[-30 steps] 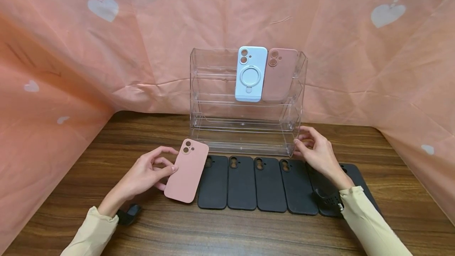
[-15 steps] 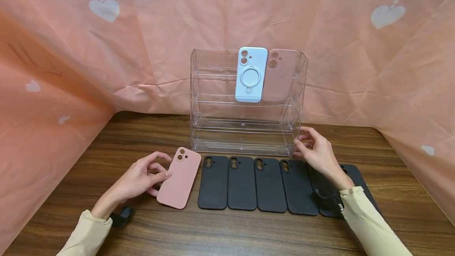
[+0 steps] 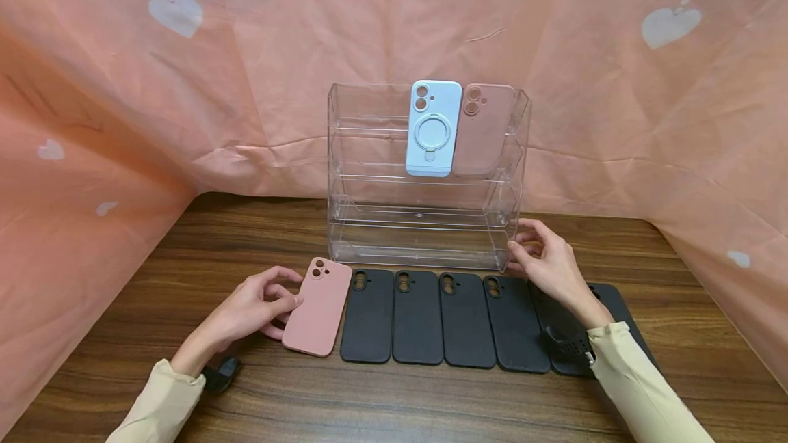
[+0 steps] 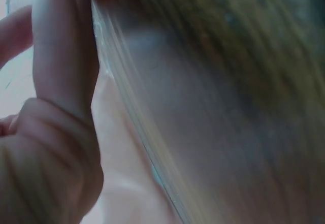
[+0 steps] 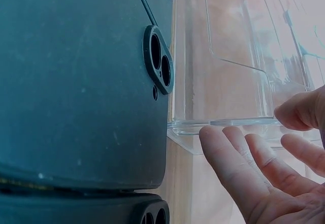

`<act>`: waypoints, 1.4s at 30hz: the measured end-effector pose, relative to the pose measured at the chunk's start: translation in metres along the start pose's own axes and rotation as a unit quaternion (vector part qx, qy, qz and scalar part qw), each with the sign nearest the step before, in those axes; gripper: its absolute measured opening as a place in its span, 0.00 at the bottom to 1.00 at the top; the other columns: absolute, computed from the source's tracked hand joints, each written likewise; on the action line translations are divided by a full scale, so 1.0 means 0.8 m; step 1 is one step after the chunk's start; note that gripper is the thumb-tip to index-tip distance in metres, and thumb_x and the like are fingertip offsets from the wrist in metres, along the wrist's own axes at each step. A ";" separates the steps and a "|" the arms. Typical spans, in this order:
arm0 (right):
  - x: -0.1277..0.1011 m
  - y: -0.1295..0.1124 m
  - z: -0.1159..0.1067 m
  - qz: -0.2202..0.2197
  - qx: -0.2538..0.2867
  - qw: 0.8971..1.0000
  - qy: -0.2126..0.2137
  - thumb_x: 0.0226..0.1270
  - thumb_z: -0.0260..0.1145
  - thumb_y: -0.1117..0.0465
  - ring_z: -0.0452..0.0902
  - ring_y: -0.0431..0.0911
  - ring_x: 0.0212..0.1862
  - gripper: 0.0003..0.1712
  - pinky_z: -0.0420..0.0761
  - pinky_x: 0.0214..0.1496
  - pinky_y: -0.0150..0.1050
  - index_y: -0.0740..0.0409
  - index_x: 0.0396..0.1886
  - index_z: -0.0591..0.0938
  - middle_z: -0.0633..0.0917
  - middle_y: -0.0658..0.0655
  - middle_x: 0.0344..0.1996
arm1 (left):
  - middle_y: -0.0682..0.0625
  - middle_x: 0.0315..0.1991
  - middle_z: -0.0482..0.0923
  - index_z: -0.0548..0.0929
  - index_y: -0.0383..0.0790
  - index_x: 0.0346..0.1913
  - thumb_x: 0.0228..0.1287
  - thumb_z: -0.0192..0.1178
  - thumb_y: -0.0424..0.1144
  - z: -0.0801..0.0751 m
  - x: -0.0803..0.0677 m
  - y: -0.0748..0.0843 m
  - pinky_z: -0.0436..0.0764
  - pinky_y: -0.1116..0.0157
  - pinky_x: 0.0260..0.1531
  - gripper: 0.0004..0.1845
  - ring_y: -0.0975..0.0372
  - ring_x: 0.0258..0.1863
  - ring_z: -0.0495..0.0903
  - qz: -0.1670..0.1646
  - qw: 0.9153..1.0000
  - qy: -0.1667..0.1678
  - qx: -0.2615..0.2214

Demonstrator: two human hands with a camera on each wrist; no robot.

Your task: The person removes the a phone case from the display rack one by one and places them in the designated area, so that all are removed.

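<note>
One pink case (image 3: 317,307) pinched in your left hand (image 3: 255,305) beside black cases (image 3: 367,315); right hand (image 3: 544,260) relaxed at stand (image 3: 425,224); next, lift it clear

Left hand (image 3: 252,306): at 8 o'clock, fingers curled, pinching.
Right hand (image 3: 544,262): at 4 o'clock, fingers loosely spread.

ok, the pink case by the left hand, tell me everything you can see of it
The pink phone case looks matte and soft, like silicone, with rounded corners and a raised twin-hole camera cutout at its top left. It lies back-up on the wooden table, slightly tilted, at the left end of the row of black cases, its right edge close beside the nearest one. The left hand grips its left edge, thumb on top.
</note>
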State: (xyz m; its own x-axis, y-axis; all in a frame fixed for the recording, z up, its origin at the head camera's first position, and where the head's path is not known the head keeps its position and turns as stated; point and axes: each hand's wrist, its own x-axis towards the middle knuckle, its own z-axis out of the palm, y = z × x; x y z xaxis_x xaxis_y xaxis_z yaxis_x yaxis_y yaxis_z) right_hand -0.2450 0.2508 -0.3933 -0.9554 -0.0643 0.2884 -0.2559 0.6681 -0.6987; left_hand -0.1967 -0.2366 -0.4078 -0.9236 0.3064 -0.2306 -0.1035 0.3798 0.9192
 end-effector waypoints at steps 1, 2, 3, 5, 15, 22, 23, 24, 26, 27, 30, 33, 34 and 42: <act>0.000 0.000 0.000 0.001 0.000 1.000 -0.001 0.74 0.65 0.61 0.81 0.27 0.36 0.25 0.81 0.34 0.24 0.62 0.67 0.75 0.86 0.66 0.46 | 0.43 0.37 0.87 0.69 0.34 0.66 0.71 0.64 0.38 0.000 0.001 0.000 0.91 0.52 0.29 0.26 0.55 0.35 0.88 0.001 1.000 -0.004 0.004; -0.001 -0.001 -0.001 0.002 0.000 1.000 -0.002 0.74 0.65 0.61 0.81 0.27 0.36 0.25 0.81 0.34 0.25 0.62 0.67 0.75 0.86 0.66 0.46 | 0.43 0.37 0.87 0.69 0.34 0.66 0.71 0.64 0.38 0.000 0.001 0.000 0.91 0.53 0.29 0.26 0.55 0.35 0.88 0.002 1.000 -0.007 0.011; -0.001 -0.001 -0.001 0.003 0.000 1.000 -0.003 0.74 0.65 0.61 0.81 0.27 0.36 0.25 0.82 0.35 0.25 0.62 0.67 0.75 0.86 0.66 0.46 | 0.43 0.38 0.87 0.69 0.34 0.67 0.71 0.64 0.39 0.000 0.002 0.000 0.91 0.53 0.28 0.27 0.55 0.35 0.88 0.005 1.000 -0.009 0.020; -0.001 -0.001 -0.001 0.003 -0.001 1.000 -0.004 0.74 0.65 0.61 0.81 0.28 0.37 0.25 0.82 0.35 0.25 0.62 0.67 0.75 0.86 0.66 0.46 | 0.44 0.37 0.88 0.71 0.35 0.66 0.70 0.65 0.40 0.000 0.004 0.001 0.90 0.55 0.26 0.26 0.55 0.33 0.88 0.011 0.999 -0.008 0.049; 0.000 0.002 -0.002 -0.003 -0.007 1.000 -0.005 0.74 0.65 0.60 0.80 0.26 0.37 0.25 0.79 0.35 0.24 0.62 0.67 0.75 0.86 0.66 0.46 | 0.53 0.29 0.87 0.77 0.35 0.59 0.66 0.68 0.42 -0.006 0.009 0.006 0.84 0.65 0.21 0.23 0.63 0.23 0.82 0.079 0.975 0.001 0.206; -0.001 0.002 -0.002 -0.002 -0.006 1.000 -0.002 0.73 0.65 0.61 0.79 0.23 0.35 0.24 0.80 0.36 0.24 0.62 0.66 0.76 0.86 0.66 0.45 | 0.58 0.28 0.84 0.81 0.39 0.54 0.61 0.73 0.43 -0.009 0.011 0.006 0.80 0.72 0.30 0.21 0.69 0.25 0.82 0.105 0.963 -0.013 0.247; -0.001 0.002 -0.002 -0.002 -0.007 1.000 -0.002 0.73 0.65 0.61 0.78 0.23 0.35 0.24 0.80 0.36 0.24 0.62 0.66 0.76 0.86 0.66 0.45 | 0.58 0.28 0.84 0.81 0.39 0.53 0.60 0.74 0.44 -0.010 0.013 0.006 0.79 0.72 0.31 0.22 0.69 0.26 0.82 0.110 0.962 -0.016 0.249; -0.001 0.001 -0.002 -0.004 -0.008 1.000 -0.002 0.73 0.65 0.62 0.78 0.23 0.35 0.24 0.80 0.36 0.24 0.62 0.66 0.76 0.86 0.66 0.45 | 0.57 0.28 0.84 0.81 0.40 0.53 0.59 0.74 0.44 -0.010 0.013 0.006 0.80 0.72 0.32 0.22 0.69 0.27 0.83 0.111 0.962 -0.019 0.247; -0.001 0.001 -0.002 -0.005 -0.009 1.000 -0.001 0.73 0.65 0.62 0.78 0.22 0.35 0.24 0.80 0.36 0.24 0.63 0.66 0.76 0.86 0.66 0.46 | 0.57 0.28 0.83 0.81 0.40 0.53 0.59 0.75 0.44 -0.011 0.015 0.005 0.80 0.72 0.31 0.23 0.68 0.27 0.83 0.115 0.963 -0.024 0.244; 0.000 0.000 -0.002 -0.006 -0.009 1.000 -0.001 0.72 0.66 0.63 0.77 0.22 0.35 0.24 0.81 0.35 0.25 0.63 0.66 0.75 0.86 0.67 0.46 | 0.57 0.28 0.83 0.81 0.40 0.53 0.58 0.75 0.43 -0.012 0.016 0.004 0.81 0.72 0.31 0.23 0.67 0.27 0.83 0.115 0.963 -0.026 0.242; 0.001 0.000 -0.002 -0.010 -0.004 1.000 0.003 0.72 0.66 0.63 0.77 0.21 0.35 0.25 0.82 0.32 0.26 0.63 0.66 0.75 0.85 0.67 0.46 | 0.56 0.28 0.83 0.81 0.39 0.53 0.57 0.75 0.43 -0.013 0.017 0.004 0.81 0.72 0.31 0.23 0.66 0.27 0.83 0.113 0.964 -0.032 0.238; 0.003 0.000 -0.001 -0.012 0.009 1.000 0.008 0.71 0.66 0.64 0.79 0.23 0.35 0.26 0.85 0.30 0.28 0.64 0.67 0.74 0.85 0.67 0.46 | 0.57 0.28 0.83 0.81 0.39 0.53 0.58 0.75 0.44 -0.014 0.019 0.005 0.80 0.72 0.31 0.23 0.67 0.27 0.83 0.114 0.962 -0.034 0.245; 0.003 0.000 0.000 -0.012 0.014 1.000 0.009 0.71 0.66 0.64 0.80 0.25 0.36 0.26 0.86 0.30 0.28 0.64 0.67 0.74 0.85 0.67 0.46 | 0.57 0.28 0.83 0.82 0.40 0.53 0.59 0.75 0.44 -0.014 0.020 0.007 0.80 0.72 0.31 0.22 0.68 0.26 0.82 0.115 0.960 -0.033 0.251; 0.006 -0.001 0.004 -0.016 0.052 0.998 0.011 0.71 0.66 0.66 0.87 0.45 0.39 0.27 0.89 0.30 0.32 0.64 0.68 0.73 0.85 0.68 0.46 | 0.57 0.28 0.83 0.85 0.41 0.48 0.62 0.71 0.40 -0.015 0.035 0.031 0.78 0.72 0.29 0.13 0.68 0.26 0.79 0.149 0.948 0.049 0.278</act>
State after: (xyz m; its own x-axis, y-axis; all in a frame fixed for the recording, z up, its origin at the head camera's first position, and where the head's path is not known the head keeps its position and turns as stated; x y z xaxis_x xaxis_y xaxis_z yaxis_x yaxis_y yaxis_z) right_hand -0.2499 0.2475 -0.3935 -0.9434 -0.0666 0.3250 -0.3008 0.5849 -0.7532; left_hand -0.2293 -0.2288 -0.3874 -0.9139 0.4000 0.0691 0.3529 0.6989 0.6222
